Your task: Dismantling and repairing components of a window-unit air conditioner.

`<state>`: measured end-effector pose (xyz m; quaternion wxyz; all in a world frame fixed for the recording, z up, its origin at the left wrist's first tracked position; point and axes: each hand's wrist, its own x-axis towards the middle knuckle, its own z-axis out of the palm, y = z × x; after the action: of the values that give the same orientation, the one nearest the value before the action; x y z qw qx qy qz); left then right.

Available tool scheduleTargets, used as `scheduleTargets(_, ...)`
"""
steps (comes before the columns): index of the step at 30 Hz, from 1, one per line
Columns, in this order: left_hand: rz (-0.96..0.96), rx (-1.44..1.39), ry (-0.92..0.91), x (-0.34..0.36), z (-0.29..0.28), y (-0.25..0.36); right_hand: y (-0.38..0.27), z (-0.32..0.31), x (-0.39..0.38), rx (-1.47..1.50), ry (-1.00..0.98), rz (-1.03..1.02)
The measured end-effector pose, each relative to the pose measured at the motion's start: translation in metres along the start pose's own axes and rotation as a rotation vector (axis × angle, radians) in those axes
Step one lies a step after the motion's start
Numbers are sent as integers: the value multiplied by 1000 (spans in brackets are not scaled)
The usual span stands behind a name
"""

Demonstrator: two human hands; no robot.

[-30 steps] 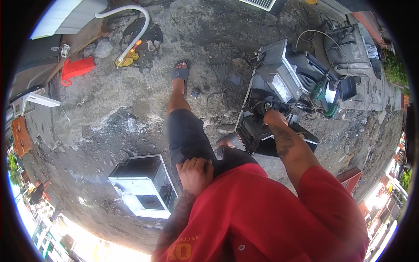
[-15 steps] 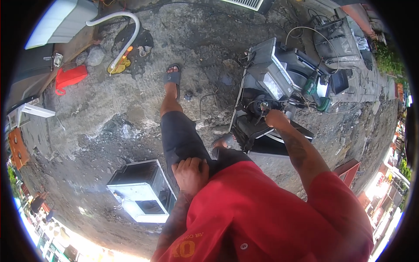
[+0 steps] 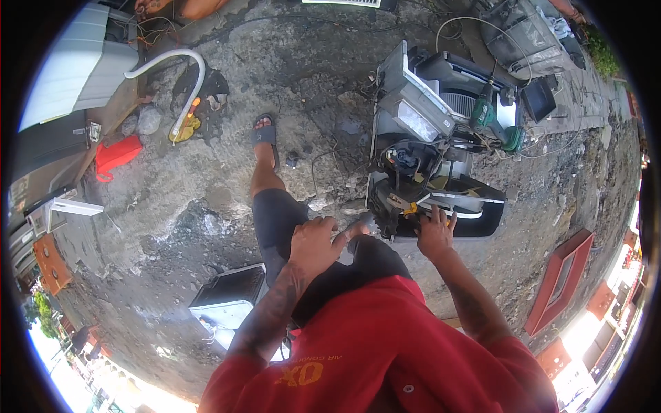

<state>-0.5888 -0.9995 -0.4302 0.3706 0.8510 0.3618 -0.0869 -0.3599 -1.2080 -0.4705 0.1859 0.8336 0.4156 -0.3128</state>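
Apparently, the right hand pinches a slender yellow-handled tool; the left hand curves loosely.

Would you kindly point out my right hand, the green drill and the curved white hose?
Right hand (image 3: 435, 237): head view, back of the hand.
Green drill (image 3: 485, 117): head view, on its body.
Curved white hose (image 3: 201, 77): head view, along its bend.

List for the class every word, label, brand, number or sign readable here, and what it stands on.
Red shirt: yellow lettering, upside down in this view, partly readable; I won't copy it out.
Drill: pale marking, too small to read.
Nothing else reads clearly.
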Motion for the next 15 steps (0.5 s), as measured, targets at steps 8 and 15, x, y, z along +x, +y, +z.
scheduleTargets(8,-178,-206,-368,180,111,-39,74,126,-41,523,620,475)
scheduleTargets(15,-178,-512,71,264,246,-47,71,159,9,462,733,590)
